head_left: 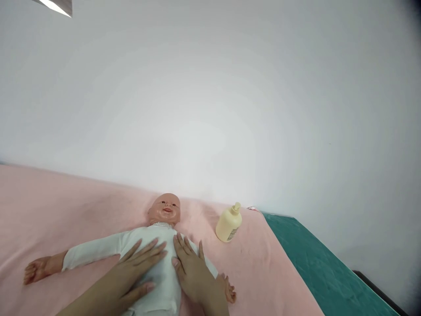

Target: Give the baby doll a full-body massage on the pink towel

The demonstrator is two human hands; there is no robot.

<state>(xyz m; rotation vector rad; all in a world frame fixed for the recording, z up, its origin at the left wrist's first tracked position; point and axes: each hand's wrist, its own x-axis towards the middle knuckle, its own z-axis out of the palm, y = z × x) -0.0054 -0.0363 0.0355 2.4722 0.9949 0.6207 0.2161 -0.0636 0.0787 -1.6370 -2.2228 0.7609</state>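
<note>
A baby doll (162, 287) in a white long-sleeved top lies on its back, head toward the wall and arms spread out to the sides. My left hand (140, 265) rests on the left side of its chest, fingers spread and thumb apart. On the right side of the chest lies my right hand (190, 267), flat, with its fingers stretched toward the doll's shoulder. Neither hand grips anything. To the right of the doll's head stands a pale yellow pump bottle (227, 224), apart from both hands.
A pink cloth (263, 272) lies under the doll and bottle. Beyond its right edge shows a green surface (315, 254). A pale wall (197, 109) rises directly behind. Part of a bright fixture (59, 6) shows at the upper left.
</note>
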